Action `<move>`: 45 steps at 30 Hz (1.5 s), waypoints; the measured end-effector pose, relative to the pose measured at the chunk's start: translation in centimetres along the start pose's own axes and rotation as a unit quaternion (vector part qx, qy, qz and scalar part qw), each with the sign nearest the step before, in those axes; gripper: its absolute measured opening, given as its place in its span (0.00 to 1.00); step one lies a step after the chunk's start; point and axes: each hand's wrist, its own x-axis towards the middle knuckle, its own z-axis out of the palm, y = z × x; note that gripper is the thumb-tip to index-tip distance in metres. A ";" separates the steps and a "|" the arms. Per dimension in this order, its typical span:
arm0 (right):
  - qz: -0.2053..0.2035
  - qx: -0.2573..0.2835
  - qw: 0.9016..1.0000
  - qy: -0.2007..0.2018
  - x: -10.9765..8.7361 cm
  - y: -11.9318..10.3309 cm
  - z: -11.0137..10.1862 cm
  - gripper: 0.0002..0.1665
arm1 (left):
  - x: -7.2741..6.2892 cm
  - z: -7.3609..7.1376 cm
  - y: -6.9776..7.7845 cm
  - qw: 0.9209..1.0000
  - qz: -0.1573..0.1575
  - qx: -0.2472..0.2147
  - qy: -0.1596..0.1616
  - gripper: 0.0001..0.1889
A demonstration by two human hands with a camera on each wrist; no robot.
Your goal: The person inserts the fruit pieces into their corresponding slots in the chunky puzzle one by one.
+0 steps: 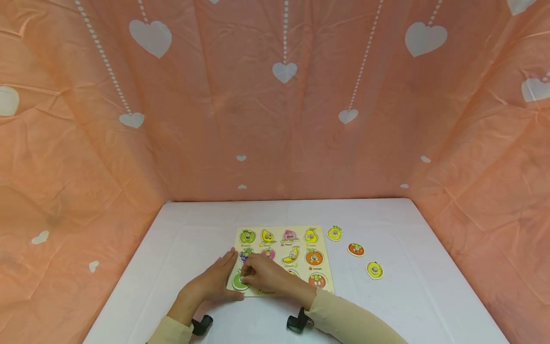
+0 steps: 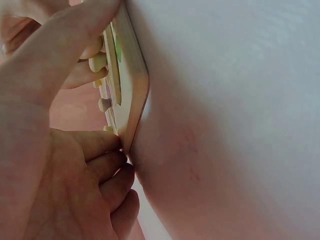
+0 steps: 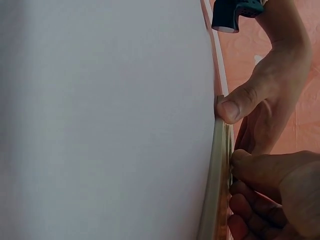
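Note:
A wooden knobbed fruit puzzle board lies on the white table. At its near left corner my right hand pinches the knob of a round green fruit piece. The left wrist view shows this piece standing slightly off the board, with green showing beneath. My left hand touches the board's left side, thumb at the near edge and fingers further back. Other fruit pieces lie on the board, among them a green apple piece and an orange piece. The right hand partly covers the middle ones.
Three loose pieces lie right of the board: a pineapple, a red-orange fruit and a yellow fruit. An orange cloth with white hearts hangs behind and beside the white table.

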 end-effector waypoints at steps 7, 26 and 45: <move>0.001 -0.021 1.000 -0.007 0.1 -0.1 -0.1 0.04 | -0.1 0.0 0.0 1.000 0.004 -0.004 0.004 0.65; -0.014 -0.015 1.000 -0.022 -0.3 0.1 -0.7 0.03 | 0.0 0.0 0.2 1.000 -0.008 0.000 0.002 0.66; 0.010 0.004 1.000 0.015 -2.3 0.5 -2.8 0.04 | -0.2 -0.1 0.5 1.000 -0.006 -0.007 0.004 0.66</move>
